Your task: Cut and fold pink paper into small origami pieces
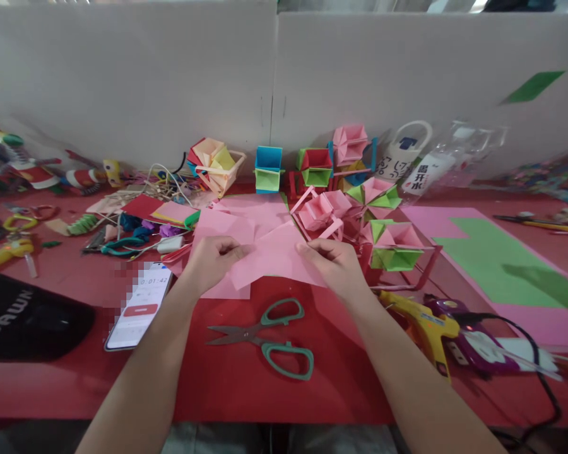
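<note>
Between my two hands is a sheet of pink paper (277, 258), tilted above more pink sheets (222, 221) on the table. My left hand (215, 258) pinches its left edge, thumb pointing inward. On the opposite edge, my right hand (334, 261) has its thumb and fingers closed. Below the paper lie scissors (288, 347) with green handles, blades partly apart and pointing left. Folded pink paper pieces (324, 211) stand just beyond my right hand.
A phone (144, 309) and a black cup (28, 321) are at left. A yellow glue gun (428, 328) with a black cable lies at right, near green paper (502, 265). Folded paper boxes (268, 169) line the white partition (170, 75). Pliers and craft scraps crowd the left side.
</note>
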### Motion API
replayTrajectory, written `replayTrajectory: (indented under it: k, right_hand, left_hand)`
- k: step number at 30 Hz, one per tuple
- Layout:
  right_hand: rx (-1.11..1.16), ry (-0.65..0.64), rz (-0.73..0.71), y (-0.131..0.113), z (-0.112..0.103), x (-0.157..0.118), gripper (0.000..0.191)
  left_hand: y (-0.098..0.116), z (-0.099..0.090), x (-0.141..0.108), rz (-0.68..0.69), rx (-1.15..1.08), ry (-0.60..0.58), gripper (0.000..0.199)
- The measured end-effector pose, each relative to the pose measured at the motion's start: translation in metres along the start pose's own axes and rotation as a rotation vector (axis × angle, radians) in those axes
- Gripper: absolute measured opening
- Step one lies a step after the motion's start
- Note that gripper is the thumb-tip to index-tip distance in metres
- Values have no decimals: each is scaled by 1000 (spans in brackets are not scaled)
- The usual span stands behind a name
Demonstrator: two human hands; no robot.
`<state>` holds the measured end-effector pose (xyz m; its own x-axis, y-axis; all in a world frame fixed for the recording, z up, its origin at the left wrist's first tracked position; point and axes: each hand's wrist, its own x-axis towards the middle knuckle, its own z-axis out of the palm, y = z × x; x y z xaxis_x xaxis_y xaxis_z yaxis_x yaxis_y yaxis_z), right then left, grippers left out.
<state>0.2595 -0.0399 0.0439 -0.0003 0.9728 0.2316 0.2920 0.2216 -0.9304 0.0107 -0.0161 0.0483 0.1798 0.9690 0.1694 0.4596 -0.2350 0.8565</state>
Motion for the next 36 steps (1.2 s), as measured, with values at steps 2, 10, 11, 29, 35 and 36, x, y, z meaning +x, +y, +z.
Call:
replayTrajectory:
  k: [2,10,11,29,35,36]
  right_hand:
    - [13,2,13,1,0,1,39]
    - [71,-256,102,7,-6,5,42]
    - [74,-313,109,7,-7,5,40]
    - [54,-287,139,10,-2,5,16]
    - [120,-145,151,15,-6,9,20]
    - [136,-95,145,16,-6,10,21]
  left_hand:
    - [-1,-1,0,-17,-13,8,40]
    - [-10,0,5,70,45,-33,21]
    - [-11,0,6,71,51,-28,20]
    - [-11,7,4,111,142,-98,16]
    - [-27,-21,9,128,207,30,19]
    - [-27,-23,9,136,208,42,20]
